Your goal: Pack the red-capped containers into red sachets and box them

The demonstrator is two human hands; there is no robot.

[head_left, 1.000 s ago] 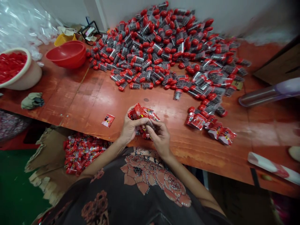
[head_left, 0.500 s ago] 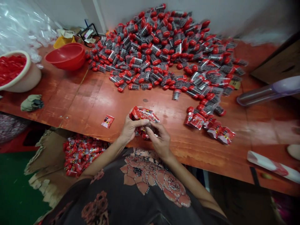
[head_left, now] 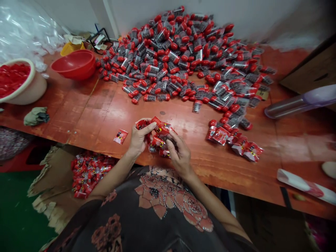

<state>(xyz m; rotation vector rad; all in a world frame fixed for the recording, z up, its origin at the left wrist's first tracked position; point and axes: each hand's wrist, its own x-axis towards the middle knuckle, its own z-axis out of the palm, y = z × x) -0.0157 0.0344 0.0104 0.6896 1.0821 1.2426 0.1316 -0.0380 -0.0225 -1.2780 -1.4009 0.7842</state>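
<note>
Left hand (head_left: 137,140) and right hand (head_left: 181,154) clamp fingers on several red packets (head_left: 163,128). One flat packet (head_left: 120,136) lies nearby.

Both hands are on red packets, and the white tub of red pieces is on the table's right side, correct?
Not quite: the head view shows the white tub of red pieces on the left side of the table. The left hand and right hand are on red packets.

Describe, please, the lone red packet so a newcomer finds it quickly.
On the reddish table, find the person's left hand. Just left of it lies a small red packet, flat and alone, unlike the bunched packets held by that hand.
</note>
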